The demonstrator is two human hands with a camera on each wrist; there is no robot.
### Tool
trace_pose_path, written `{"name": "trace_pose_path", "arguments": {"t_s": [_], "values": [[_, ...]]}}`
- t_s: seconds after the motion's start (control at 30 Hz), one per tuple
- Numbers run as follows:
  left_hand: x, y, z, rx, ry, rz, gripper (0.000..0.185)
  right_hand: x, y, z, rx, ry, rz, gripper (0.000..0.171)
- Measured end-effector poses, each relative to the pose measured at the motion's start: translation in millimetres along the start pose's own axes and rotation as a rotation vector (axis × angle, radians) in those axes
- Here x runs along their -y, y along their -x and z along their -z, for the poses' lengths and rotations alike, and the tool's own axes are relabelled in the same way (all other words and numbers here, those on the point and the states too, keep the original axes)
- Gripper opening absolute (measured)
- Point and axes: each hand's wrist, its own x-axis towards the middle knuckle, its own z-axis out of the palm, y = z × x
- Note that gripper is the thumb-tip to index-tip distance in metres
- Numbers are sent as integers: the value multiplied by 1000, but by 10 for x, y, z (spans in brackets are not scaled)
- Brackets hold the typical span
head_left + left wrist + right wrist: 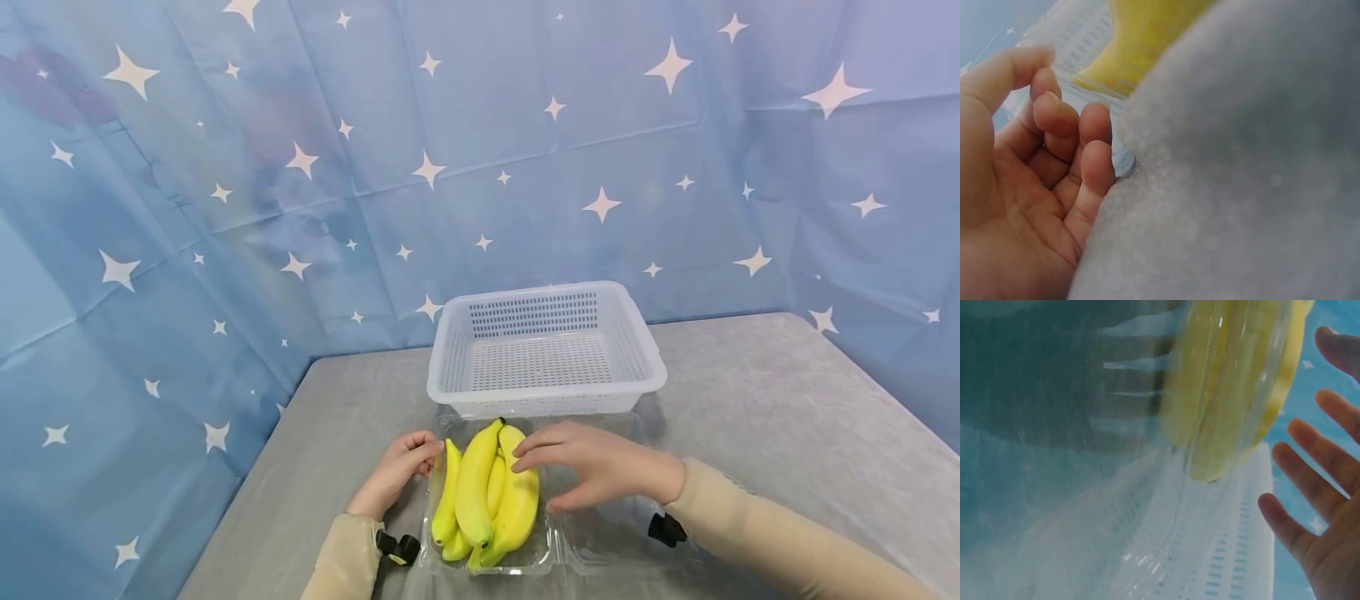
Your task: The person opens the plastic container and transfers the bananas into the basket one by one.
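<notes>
Bananas (474,487), yellow, at least four counted; exact number not settled because of overlap. All are held lengthwise in the left half of one clear plastic clamshell (542,560), by which they are seen to be bunched side by side, some partly covered by others. Second, right-hand half (600,537) of the clamshell is laid out beside the filled one.

Hands, two noted. Left hand (401,469): placed at the left edge of the filled half, fingers curled, thumb and forefinger near the rim; whether the rim is pinched by this grip cannot be told. Right hand (600,462): grip wide, fingers spread, nothing held; the rightmost banana is overlapped by its fingertips in the head view, contact not determinable.

One white perforated basket (547,392) is set just behind the clamshell. Both are supported by one grey table (750,400). Two beige sleeves (772,542) are worn, and one small black device (397,548) is seen at each wrist. Table is backed by blue star-printed cloth (517,208).
</notes>
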Motion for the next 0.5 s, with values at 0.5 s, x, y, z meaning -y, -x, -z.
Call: {"name": "trace_pose_path", "arguments": {"t_s": [0.5], "values": [[59,-16,29,-3,-4,9,23,-41,-117,-183,63,1,34,45]]}}
